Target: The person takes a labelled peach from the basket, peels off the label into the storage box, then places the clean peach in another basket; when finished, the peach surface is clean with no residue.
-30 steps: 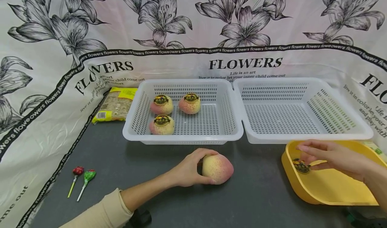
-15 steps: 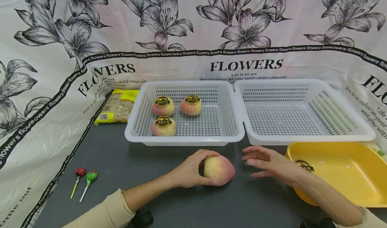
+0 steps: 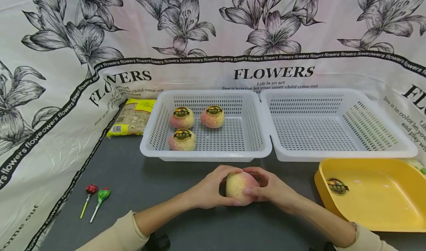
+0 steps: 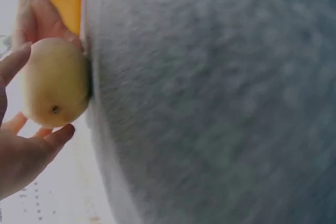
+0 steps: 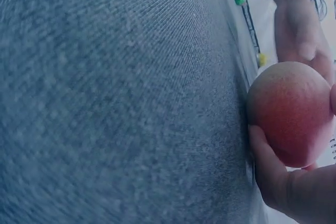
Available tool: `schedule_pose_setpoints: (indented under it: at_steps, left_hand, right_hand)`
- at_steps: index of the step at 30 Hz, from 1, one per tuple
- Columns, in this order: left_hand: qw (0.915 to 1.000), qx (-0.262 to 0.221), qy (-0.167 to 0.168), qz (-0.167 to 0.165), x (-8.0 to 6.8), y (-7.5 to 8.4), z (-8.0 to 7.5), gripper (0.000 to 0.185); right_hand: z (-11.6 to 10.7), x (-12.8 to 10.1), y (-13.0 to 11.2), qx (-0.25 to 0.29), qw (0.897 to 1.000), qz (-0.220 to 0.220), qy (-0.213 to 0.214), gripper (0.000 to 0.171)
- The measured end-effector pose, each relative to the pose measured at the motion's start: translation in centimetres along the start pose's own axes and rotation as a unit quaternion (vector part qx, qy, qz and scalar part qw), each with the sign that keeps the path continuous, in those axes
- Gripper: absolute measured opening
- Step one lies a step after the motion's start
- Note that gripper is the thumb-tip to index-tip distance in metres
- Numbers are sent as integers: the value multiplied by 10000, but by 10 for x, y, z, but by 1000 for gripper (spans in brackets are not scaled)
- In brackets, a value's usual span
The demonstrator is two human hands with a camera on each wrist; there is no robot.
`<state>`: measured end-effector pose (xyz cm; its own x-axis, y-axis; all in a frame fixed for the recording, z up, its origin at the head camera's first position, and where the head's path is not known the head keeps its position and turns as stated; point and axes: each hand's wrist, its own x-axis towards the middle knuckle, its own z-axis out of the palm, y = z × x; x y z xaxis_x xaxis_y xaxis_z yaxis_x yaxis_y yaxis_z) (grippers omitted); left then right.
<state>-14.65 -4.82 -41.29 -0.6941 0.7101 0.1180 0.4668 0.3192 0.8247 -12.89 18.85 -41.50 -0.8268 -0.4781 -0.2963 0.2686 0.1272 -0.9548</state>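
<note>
A yellow-pink peach [image 3: 237,190] sits on the dark table between both hands. My left hand [image 3: 213,188] grips its left side, thumb in front and fingers behind. From the right, my right hand [image 3: 274,188] holds the peach too, its thumb across the front. The left wrist view shows the peach's [image 4: 56,85] pale end with a small dark spot. In the right wrist view the peach [image 5: 289,114] is red towards the tip. No label shows on this peach. A round black-and-gold label [image 3: 337,186] lies at the left inside the yellow tray [image 3: 379,195].
Three labelled peaches [image 3: 182,140] sit in the left white basket [image 3: 206,154]. A second white basket [image 3: 332,154] stands beside it. Two lollipops [image 3: 103,194] lie at the left, and a yellow packet [image 3: 131,117] is behind them. A flowered sheet [image 3: 186,73] forms the backdrop.
My right hand has left the yellow tray, moved left, and taken hold of the peach's right side. The left hand has kept its grip. The label stays in the tray.
</note>
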Motion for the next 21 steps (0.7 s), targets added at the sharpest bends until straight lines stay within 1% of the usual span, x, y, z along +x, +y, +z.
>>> schedule_pose_setpoints:
  at_steps: [3,4,6,8,10,11,13,15,17,19,20,21]
  left_hand:
    - [9999,46,-57,74,-4,10,-14,68]
    - [9999,-18,-50,152,-6,14,-21,66]
    - [9991,-285,68,301,-9,24,-39,63]
    - [9968,-547,384,443,-12,33,-60,59]
    - [9915,-796,853,575,-16,39,-82,57]
    - [9876,-912,1159,540,-19,41,-94,56]
    - [9775,-1013,1809,387,-25,42,-115,55]
    - [9640,-939,2484,135,-31,37,-136,53]
    - [9481,-800,3064,-288,-38,28,-153,53]
    - [9318,-581,3509,-727,-44,14,-165,54]
    - [9250,-507,3637,-975,-48,7,-169,56]
    - [9200,-470,3698,-1211,-51,0,-172,57]
  right_hand:
    - [-1,1,1,157,9998,3,-153,67]
    - [-1,1,1,207,9996,5,-189,67]
    - [-2,1,2,260,9994,23,-221,67]
    - [-2,1,2,282,9994,46,-212,66]
    - [-2,1,2,276,9994,73,-186,66]
    - [-2,1,2,264,9995,81,-173,65]
    - [-2,1,2,242,9996,82,-154,65]
    - [-2,1,3,218,9996,66,-149,65]
    - [-2,2,4,210,9996,54,-164,64]
    - [-2,2,4,210,9996,37,-176,64]
    - [-2,2,4,220,9996,24,-189,64]
    - [-2,3,4,234,9995,15,-203,64]
